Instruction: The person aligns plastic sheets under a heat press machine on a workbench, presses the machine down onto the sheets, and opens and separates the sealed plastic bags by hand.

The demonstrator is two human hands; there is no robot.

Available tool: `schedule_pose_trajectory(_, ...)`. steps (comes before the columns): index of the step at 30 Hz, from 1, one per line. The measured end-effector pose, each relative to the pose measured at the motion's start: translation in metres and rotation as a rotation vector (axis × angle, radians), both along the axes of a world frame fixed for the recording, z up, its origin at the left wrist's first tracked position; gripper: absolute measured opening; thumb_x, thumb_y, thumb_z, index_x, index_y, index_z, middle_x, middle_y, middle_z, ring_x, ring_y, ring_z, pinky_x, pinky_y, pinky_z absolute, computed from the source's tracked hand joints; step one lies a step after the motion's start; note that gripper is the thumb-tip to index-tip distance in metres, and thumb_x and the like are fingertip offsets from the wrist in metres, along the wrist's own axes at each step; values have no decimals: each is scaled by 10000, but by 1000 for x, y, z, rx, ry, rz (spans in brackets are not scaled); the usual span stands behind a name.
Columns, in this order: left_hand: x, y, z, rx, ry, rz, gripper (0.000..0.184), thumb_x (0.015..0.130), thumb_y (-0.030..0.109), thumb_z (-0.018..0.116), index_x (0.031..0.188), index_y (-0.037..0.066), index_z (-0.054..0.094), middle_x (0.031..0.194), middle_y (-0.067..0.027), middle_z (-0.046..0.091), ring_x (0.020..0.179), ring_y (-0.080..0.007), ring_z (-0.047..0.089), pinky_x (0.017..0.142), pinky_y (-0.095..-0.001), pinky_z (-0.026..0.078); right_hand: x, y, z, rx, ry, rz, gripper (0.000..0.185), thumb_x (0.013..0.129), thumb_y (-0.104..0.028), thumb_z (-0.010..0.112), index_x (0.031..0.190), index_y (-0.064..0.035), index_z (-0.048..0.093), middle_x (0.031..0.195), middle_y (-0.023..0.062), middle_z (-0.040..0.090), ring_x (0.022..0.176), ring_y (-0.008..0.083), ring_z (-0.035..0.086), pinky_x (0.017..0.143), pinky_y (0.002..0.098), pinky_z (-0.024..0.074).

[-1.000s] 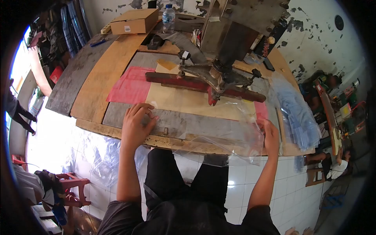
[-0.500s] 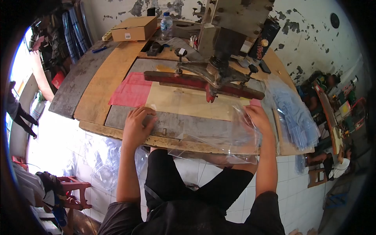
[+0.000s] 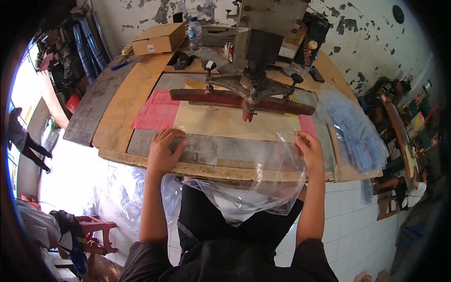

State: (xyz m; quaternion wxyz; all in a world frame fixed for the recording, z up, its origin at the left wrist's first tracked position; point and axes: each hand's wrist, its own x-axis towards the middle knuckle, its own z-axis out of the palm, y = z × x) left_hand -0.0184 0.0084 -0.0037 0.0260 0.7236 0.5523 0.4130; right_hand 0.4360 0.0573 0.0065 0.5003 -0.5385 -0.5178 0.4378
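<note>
A clear plastic sheet [image 3: 256,190] hangs in a curve over the table's front edge and above my lap. My right hand [image 3: 310,149] pinches its upper right part between thumb and fingertips. On the left, my left hand [image 3: 165,148] rests at the work surface with bent fingers and the thumb held apart; a small shiny bit shows at its fingertips. Beyond both hands, a pale yellow sheet [image 3: 225,123] lies flat, with red material [image 3: 157,110] at its left end. The long red bar of a press [image 3: 277,104] hangs above it.
Clear bluish plastic pieces [image 3: 359,134] are piled on the right. A cardboard box [image 3: 159,38] and a water bottle [image 3: 194,34] stand at the back. A phone [image 3: 316,74] lies back right. More plastic [image 3: 127,188] is on the floor at left. Other people are at both sides.
My right hand has drawn slightly toward me with the plastic sheet, which now sags lower over my lap. My left hand keeps nearly the same place and pose. The view has shifted a little.
</note>
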Motion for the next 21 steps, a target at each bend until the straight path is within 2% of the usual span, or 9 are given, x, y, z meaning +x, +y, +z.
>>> schedule_pose_trajectory(5,9,6,5,-58,1,-8,277,932,249,765,1108,37,736,1181,-108,721,1169,-342,649,1049,-455,463,13,-17,-6,-13,106,-7,245,1020,-145,714,1211,9,707,841,-2,670,656,48,569,551,223,447)
schedule_pose_trajectory(11,44,8,9,-12,139,-76,379,974,308,736,1181,-9,737,1333,-193,667,1303,-377,574,1142,-456,424,27,-36,-25,80,101,24,240,1036,-158,699,1241,-32,703,836,-4,660,678,51,571,570,206,438)
schedule_pose_trajectory(13,47,9,7,-168,-143,-281,342,1020,248,698,1220,-29,707,1337,-184,692,1269,-297,640,1070,-425,489,25,-38,-32,193,125,-7,240,1041,-172,694,1232,-27,687,815,-7,636,630,59,527,540,220,410)
schedule_pose_trajectory(14,48,8,7,-175,-141,-278,342,1020,248,698,1220,-29,707,1337,-184,692,1269,-297,640,1070,-425,489,23,-39,-32,186,128,-5,240,1041,-172,694,1232,-27,687,815,-7,636,630,59,527,540,220,410)
schedule_pose_trajectory(16,49,7,8,-433,-558,-391,287,1046,225,677,1160,-35,718,1148,-139,769,1082,-213,696,991,-377,529,20,-42,-27,191,86,-13,247,1039,-171,700,1247,-39,705,854,-4,657,712,55,576,580,210,448)
schedule_pose_trajectory(17,50,6,7,-440,-559,-384,287,1046,225,677,1160,-35,718,1148,-139,769,1082,-213,696,991,-377,529,19,-42,-27,182,88,-9,247,1039,-171,700,1247,-39,705,854,-4,657,712,55,576,580,210,448)
schedule_pose_trajectory(19,53,6,3,-467,-727,-381,239,1079,182,638,1160,-35,698,1014,-98,790,922,-118,700,835,-292,555,18,-41,-28,196,30,-20,249,1041,-164,694,1248,-26,706,867,1,661,730,56,581,586,212,456)
schedule_pose_trajectory(20,54,6,2,-475,-729,-376,239,1079,182,638,1160,-35,698,1014,-98,790,922,-118,700,835,-292,555,18,-40,-29,186,31,-19,249,1041,-164,694,1248,-26,706,867,1,661,730,56,581,586,212,456)
schedule_pose_trajectory(21,55,6,-1,-454,-787,-355,236,1085,175,631,1162,-40,688,989,-107,787,869,-107,698,775,-269,546,18,-39,-31,205,32,-22,255,1039,-160,695,1251,-20,705,863,8,663,725,60,583,587,215,459)
